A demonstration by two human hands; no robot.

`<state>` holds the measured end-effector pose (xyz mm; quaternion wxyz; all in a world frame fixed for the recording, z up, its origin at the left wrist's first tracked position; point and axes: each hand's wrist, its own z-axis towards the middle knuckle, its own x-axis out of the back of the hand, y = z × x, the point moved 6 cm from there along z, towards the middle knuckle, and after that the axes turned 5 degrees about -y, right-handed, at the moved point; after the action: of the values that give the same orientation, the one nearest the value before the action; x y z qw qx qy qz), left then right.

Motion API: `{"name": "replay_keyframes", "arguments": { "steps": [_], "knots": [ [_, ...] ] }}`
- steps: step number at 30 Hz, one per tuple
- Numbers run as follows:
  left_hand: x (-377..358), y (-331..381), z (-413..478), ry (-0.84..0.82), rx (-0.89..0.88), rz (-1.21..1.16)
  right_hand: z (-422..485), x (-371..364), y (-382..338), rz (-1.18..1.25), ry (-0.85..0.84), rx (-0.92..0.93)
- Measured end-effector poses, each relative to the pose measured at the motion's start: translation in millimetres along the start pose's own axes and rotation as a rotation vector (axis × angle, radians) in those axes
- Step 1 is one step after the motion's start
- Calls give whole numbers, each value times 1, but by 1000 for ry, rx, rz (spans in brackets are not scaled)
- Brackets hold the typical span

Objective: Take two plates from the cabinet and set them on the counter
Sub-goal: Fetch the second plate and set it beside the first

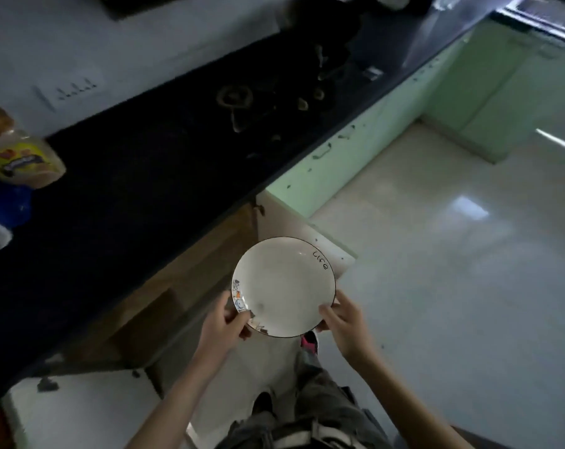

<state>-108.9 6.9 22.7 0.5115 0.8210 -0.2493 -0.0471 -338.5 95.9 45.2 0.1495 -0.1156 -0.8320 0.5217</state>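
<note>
White ceramic plate (283, 286) sits pinched at its near rim between our left hand (224, 322) and right hand (346, 322), just off the dark counter (128, 189). With thumbs only on that edge, we could let it tip forward or clip the counter's lip.

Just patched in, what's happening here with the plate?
A person is holding a white plate with a dark rim in both hands, left hand and right hand gripping its near edge from either side. The plate is in the air beside the dark counter, above an open lower cabinet, not yet set down. Only one plate is clearly visible; no plate shows on the counter, where a jar sits at the far left.
</note>
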Motion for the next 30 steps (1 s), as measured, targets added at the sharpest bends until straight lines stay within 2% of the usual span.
{"name": "replay_keyframes", "arguments": {
  "steps": [8,14,19,22,30],
  "knots": [
    [-120,4,2,-473,-54,173,-107,87,70,201,417,-133],
    [-211,35,20,-653,-109,297,-126,150,94,332,605,-131],
    [-289,57,50,-689,-102,330,-101,221,106,388,667,-136],
    [-336,77,78,-672,-94,351,-70,271,105,394,633,-134],
    [-416,152,160,-511,-66,321,40,391,69,352,526,-94]
  ]
}}
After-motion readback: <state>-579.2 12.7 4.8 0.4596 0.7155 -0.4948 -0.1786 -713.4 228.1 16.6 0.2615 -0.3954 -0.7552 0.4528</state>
